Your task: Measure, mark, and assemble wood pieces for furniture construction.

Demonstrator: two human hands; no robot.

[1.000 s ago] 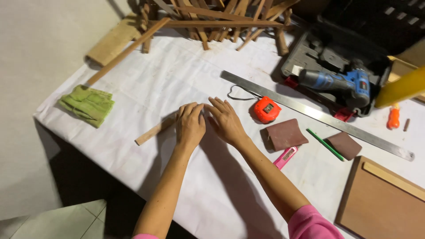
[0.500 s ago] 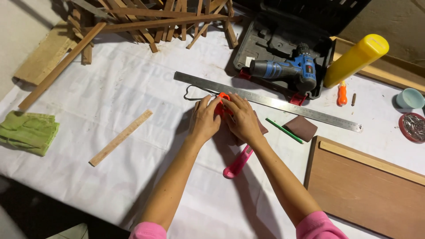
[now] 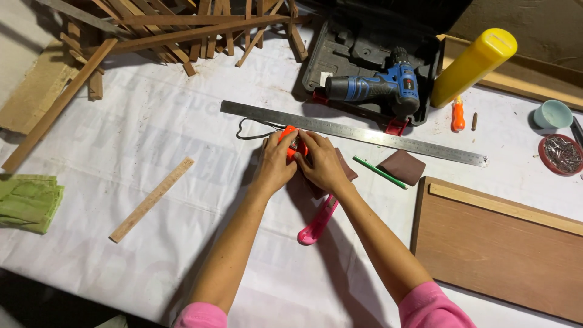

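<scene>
Both my hands meet at the middle of the white-covered table. My left hand [image 3: 274,165] and my right hand [image 3: 322,163] are closed around an orange tape measure [image 3: 290,136], whose black strap loops off to the left. A brown sanding block [image 3: 347,171] lies partly under my right hand. A pink utility knife [image 3: 317,222] rests just below my right wrist. A long steel ruler [image 3: 358,133] runs behind the tape measure. A thin wooden strip [image 3: 152,199] lies apart on the left.
A blue cordless drill [image 3: 376,86] sits in its open black case. A yellow bottle [image 3: 473,65], an orange screwdriver [image 3: 458,116], a green pencil [image 3: 379,172], a second brown block [image 3: 402,166], a wooden panel [image 3: 498,243], green cloth [image 3: 27,201] and stacked wood scraps [image 3: 158,30] surround the hands.
My hands left the wooden strip and moved right to the orange tape measure, closing on it. The camera view shifted right as well.
</scene>
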